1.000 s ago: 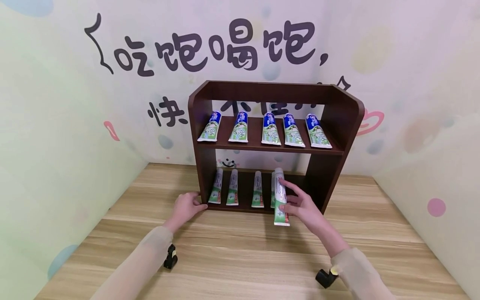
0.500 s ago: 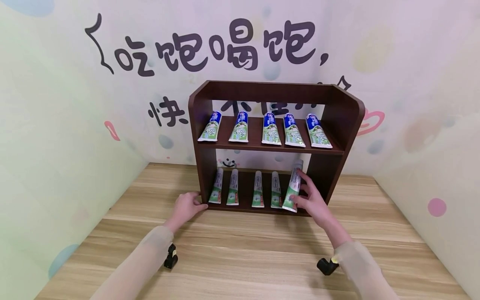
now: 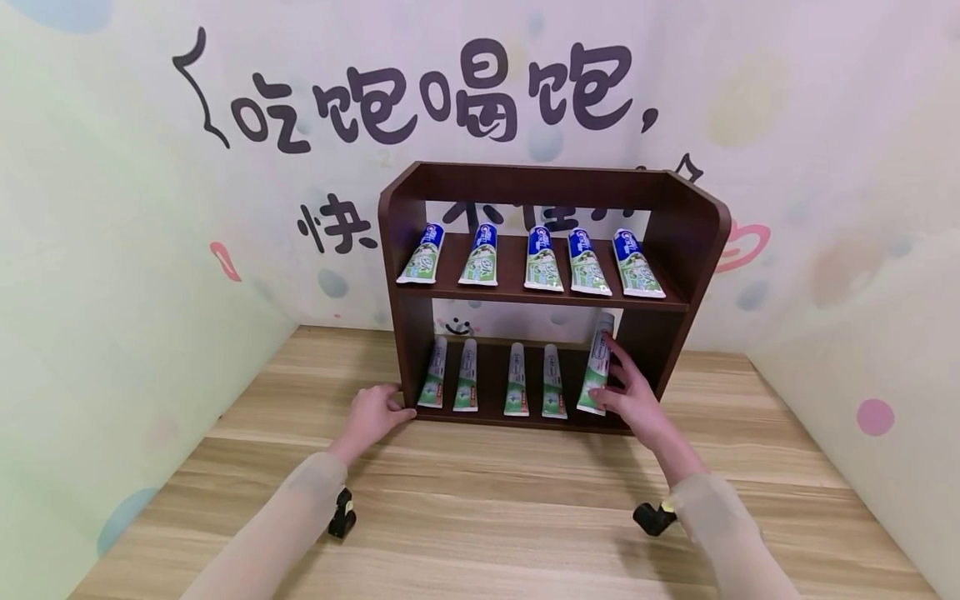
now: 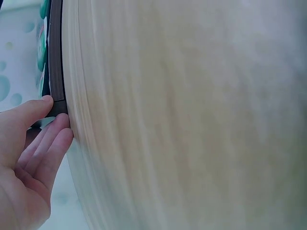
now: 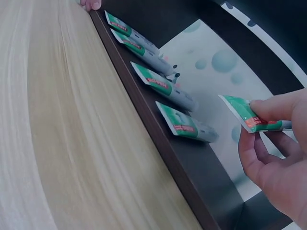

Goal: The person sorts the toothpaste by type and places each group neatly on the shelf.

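Observation:
My right hand (image 3: 637,404) pinches a green-and-white toothpaste tube (image 3: 597,367) between thumb and fingers at the right end of the lower shelf. Its cap points up and back. In the right wrist view the held tube (image 5: 252,115) hangs above the lower shelf board, apart from it. Several similar tubes (image 3: 516,383) lie on that board to its left, caps towards the back. At the dark brown two-tier rack (image 3: 407,350), my left hand (image 3: 372,418) grips the lower left front corner, thumb on the front edge (image 4: 56,72) and fingers at the side.
Several blue-and-green toothpaste tubes (image 3: 542,262) lie in a row on the upper tier. The rack stands on a wood-grain table (image 3: 487,517), close to a printed wall (image 3: 315,50). A side panel (image 3: 693,250) bounds the rack on the right.
My right hand has carried its tube right and back, from in front of the fourth lower tube to over the lower shelf's right end. My left hand has stayed at the rack's corner.

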{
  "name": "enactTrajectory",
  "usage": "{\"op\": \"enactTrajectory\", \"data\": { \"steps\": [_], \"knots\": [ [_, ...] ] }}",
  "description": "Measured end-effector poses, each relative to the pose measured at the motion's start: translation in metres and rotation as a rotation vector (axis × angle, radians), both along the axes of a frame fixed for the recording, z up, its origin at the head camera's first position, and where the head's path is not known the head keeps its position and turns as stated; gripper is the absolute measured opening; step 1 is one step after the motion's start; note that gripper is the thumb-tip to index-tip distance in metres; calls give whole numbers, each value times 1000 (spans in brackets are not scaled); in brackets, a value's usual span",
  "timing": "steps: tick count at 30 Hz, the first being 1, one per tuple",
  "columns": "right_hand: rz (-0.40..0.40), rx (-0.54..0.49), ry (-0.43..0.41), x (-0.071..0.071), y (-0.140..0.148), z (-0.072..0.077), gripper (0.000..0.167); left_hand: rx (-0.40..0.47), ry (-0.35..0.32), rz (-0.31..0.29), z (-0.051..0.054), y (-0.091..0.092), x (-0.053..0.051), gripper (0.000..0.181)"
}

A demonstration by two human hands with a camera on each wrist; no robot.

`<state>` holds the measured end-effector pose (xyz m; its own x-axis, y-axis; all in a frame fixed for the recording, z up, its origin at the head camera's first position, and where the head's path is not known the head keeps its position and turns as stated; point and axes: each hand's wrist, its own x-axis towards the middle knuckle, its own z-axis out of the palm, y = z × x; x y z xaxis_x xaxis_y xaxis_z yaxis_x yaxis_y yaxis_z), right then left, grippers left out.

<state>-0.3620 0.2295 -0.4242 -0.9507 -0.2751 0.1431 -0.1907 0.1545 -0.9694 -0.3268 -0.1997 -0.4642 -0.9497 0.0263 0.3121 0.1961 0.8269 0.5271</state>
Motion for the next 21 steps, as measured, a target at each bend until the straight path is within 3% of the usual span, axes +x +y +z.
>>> {"op": "enactTrajectory", "data": {
  "steps": [16,21],
  "knots": [
    [-178,69,92,-10,-1,-18,87,8,2,5,1,1,2,48],
    [-205,125,62,-14,-1,-23,84,13,8,0,2,2,2,47]
  ]
}}
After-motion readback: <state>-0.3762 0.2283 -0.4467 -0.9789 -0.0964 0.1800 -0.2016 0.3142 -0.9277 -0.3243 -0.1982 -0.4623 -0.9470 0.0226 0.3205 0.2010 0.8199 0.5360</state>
